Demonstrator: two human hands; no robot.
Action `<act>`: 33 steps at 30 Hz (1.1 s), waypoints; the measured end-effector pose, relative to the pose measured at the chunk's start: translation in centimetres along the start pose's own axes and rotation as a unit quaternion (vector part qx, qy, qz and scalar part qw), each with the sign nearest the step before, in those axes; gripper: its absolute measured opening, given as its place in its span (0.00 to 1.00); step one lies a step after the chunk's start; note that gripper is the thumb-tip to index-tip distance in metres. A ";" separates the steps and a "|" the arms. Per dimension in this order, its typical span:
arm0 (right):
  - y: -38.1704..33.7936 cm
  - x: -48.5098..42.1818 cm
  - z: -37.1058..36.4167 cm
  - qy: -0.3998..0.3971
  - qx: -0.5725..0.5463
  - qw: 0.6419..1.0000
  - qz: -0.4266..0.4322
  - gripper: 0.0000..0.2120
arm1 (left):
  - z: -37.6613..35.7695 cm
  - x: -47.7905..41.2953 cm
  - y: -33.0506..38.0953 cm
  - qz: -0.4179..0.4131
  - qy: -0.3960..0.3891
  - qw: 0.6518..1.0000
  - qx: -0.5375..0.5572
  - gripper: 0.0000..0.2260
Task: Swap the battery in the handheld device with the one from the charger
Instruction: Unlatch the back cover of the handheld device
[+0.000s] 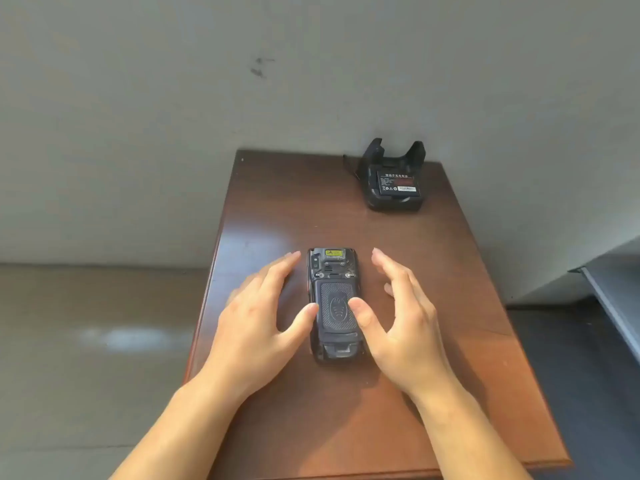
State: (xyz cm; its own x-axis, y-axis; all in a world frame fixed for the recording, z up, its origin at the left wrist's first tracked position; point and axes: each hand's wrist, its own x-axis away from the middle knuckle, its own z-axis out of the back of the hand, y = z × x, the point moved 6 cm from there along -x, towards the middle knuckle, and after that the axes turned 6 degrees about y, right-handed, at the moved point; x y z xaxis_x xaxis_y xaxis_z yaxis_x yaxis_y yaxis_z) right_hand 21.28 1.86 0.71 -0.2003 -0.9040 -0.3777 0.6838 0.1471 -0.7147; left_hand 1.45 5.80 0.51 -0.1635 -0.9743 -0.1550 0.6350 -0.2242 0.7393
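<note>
A black handheld device [333, 271] lies face down in the middle of the brown wooden table [450, 271], its textured battery cover closed. My left hand [256, 320] is on its left side, fingers spread, thumb tip touching the cover's left edge. On the device's right side, my right hand [398, 317] is open too, with its thumb resting on the cover. Neither hand holds anything. At the table's far right corner stands a black charger cradle [394, 202] with a labelled battery [398, 184] seated in it.
The table stands against a grey wall [311, 81]. Its left edge drops to a grey floor [86, 341]. A grey slanted panel [613, 299] rises at the right, beyond the table's right edge.
</note>
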 end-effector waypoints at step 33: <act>-0.1 -9.7 -1.1 -0.250 0.106 0.920 0.284 0.18 | -0.5 -5.4 -1.3 0.019 0.045 0.998 -0.039 0.13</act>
State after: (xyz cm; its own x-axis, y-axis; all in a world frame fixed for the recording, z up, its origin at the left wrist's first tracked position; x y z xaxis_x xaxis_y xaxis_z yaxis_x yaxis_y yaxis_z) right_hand 22.33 11.06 3.81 0.5426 -0.7849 -0.2992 0.7101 0.6189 -0.3358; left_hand 1.87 11.37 0.02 -0.0725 -0.9793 -0.1892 0.6961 -0.1855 0.6936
